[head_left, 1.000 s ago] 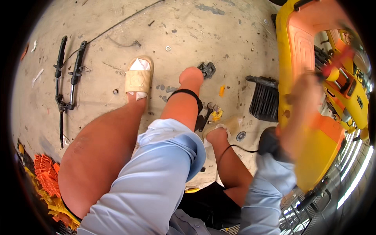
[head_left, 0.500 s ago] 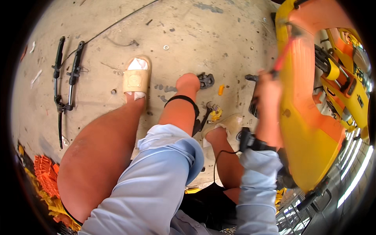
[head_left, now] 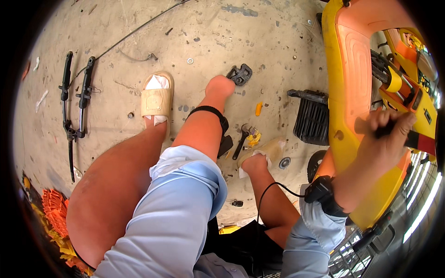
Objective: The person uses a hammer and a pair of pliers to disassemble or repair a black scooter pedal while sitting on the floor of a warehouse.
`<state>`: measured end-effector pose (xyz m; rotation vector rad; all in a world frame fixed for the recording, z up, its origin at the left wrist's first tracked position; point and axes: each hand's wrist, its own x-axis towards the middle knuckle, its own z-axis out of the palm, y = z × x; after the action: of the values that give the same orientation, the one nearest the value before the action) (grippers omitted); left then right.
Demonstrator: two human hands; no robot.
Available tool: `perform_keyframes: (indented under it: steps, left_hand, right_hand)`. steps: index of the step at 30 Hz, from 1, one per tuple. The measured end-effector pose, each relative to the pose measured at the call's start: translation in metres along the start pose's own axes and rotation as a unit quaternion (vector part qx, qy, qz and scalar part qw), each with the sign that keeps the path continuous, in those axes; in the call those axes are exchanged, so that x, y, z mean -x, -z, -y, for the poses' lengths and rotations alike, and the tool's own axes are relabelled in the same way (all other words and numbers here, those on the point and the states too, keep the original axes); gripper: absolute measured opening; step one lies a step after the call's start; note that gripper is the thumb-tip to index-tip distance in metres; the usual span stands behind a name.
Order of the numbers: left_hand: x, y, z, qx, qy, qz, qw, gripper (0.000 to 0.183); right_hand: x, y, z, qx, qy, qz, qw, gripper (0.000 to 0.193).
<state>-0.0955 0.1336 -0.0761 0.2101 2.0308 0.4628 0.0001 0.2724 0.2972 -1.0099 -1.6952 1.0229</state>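
As grip [head_left: 387, 134] holds handle [head_left: 416, 141], panel edge [head_left: 333, 106] seemingly near

Head-worn fisheye view, facing downward, close

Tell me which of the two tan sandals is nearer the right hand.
The right foot's sandal, beside the round grey disc, is nearer the right hand; the left foot's sandal sits farther off, beyond the left hand.
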Motion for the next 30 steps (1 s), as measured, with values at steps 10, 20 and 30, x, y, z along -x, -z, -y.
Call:
perform_keyframes:
  steps: [10, 20, 30]
  left_hand:
    - [-0.022, -0.028, -0.016, -0.127, -0.107, 0.052, 0.985, 0.031]
    - [-0.030, -0.021, 0.012, -0.153, -0.078, 0.053, 0.984, 0.030]
    - [-0.010, -0.018, -0.017, -0.077, -0.076, -0.001, 0.994, 0.028]
  right_hand:
    - [0.178, -0.011, -0.309, 0.377, -0.355, 0.250, 0.818, 0.023]
    - [-0.066, -0.005, -0.022, -0.016, -0.166, 0.129, 0.978, 0.032]
    - [0.159, 0.010, -0.270, 0.206, -0.561, 0.173, 0.783, 0.027]
